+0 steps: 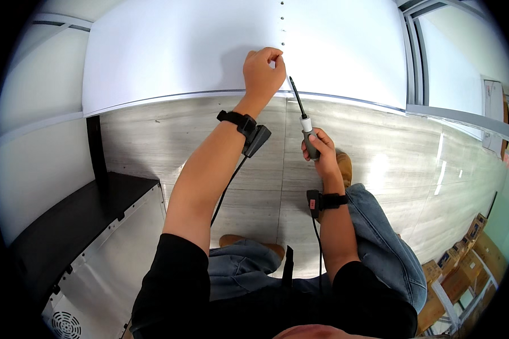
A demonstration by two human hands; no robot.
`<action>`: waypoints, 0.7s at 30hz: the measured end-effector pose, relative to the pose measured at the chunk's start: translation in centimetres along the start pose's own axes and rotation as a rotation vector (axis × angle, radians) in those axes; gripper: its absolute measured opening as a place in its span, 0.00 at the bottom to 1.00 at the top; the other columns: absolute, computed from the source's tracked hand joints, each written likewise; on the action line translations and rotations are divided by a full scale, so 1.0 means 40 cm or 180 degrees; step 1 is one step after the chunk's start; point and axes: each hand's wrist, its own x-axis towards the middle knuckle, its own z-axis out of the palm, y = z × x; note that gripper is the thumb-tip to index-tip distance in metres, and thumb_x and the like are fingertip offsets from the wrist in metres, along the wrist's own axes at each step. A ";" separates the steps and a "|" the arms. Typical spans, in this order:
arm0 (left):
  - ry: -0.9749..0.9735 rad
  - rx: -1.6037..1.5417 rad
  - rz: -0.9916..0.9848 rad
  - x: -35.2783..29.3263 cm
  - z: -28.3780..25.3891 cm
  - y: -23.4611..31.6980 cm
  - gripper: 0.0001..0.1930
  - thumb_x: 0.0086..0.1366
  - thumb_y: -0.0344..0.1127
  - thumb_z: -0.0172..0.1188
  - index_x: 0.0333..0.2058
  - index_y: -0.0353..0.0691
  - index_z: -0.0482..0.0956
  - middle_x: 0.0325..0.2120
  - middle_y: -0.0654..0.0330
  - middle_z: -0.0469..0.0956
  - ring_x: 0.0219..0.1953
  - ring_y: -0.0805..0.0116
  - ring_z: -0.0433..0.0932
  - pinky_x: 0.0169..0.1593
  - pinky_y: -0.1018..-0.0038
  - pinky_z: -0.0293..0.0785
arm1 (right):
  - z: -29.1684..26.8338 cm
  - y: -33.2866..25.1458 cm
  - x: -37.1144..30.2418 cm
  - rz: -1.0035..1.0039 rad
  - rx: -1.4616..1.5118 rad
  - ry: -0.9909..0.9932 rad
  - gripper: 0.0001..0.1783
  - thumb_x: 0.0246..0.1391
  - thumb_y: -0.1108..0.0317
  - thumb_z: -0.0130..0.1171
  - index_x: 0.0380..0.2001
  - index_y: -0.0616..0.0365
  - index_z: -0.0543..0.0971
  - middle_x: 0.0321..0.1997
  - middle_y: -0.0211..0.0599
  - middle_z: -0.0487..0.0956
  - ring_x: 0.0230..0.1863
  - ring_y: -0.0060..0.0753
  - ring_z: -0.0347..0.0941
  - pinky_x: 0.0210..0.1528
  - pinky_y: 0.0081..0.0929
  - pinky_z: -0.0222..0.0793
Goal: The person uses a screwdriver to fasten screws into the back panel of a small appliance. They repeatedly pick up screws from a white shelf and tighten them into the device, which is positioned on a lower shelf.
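Observation:
My left hand (263,73) is closed, thumb and forefinger pinched together at the near part of a white panel (350,51). Whatever lies in that pinch, if anything, is too small or hidden to name. Just past those fingertips, small dark dots (283,43), screws or holes, run in a line up the panel. Lower and to the right, my right hand (324,152) wraps round the grey handle of a screwdriver (300,103). Its dark shaft points up and slightly left, the tip close to the panel's near edge, right of my left hand.
Metal frame rails (418,68) border the panel at the right. A black shelf or cabinet top (90,209) stands at the lower left. Cardboard boxes (461,271) are stacked at the lower right. Black straps with cabled devices sit on both my wrists, above the tiled floor (254,192).

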 end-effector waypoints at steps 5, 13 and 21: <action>-0.0012 0.0631 0.0525 0.012 0.008 -0.024 0.03 0.51 0.32 0.64 0.26 0.46 0.84 0.25 0.67 0.77 0.36 0.65 0.70 0.44 0.68 0.65 | 0.003 -0.007 -0.010 0.0011 0.0052 0.0053 0.12 0.58 0.62 0.53 0.39 0.57 0.75 0.21 0.30 0.74 0.20 0.21 0.67 0.22 0.20 0.61; 0.0158 0.1060 0.0526 -0.002 -0.008 -0.031 0.05 0.51 0.35 0.65 0.29 0.50 0.86 0.28 0.69 0.72 0.38 0.65 0.67 0.45 0.66 0.60 | 0.020 -0.009 -0.011 0.0007 0.0060 0.0062 0.12 0.57 0.60 0.53 0.39 0.56 0.75 0.21 0.30 0.74 0.19 0.21 0.67 0.21 0.20 0.61; 0.0020 0.0877 0.0453 -0.008 -0.025 -0.046 0.08 0.53 0.32 0.64 0.34 0.45 0.84 0.28 0.66 0.74 0.37 0.66 0.69 0.45 0.67 0.63 | 0.052 -0.013 -0.008 0.0118 -0.0048 -0.0030 0.13 0.57 0.60 0.54 0.39 0.57 0.74 0.21 0.30 0.73 0.19 0.21 0.67 0.21 0.20 0.60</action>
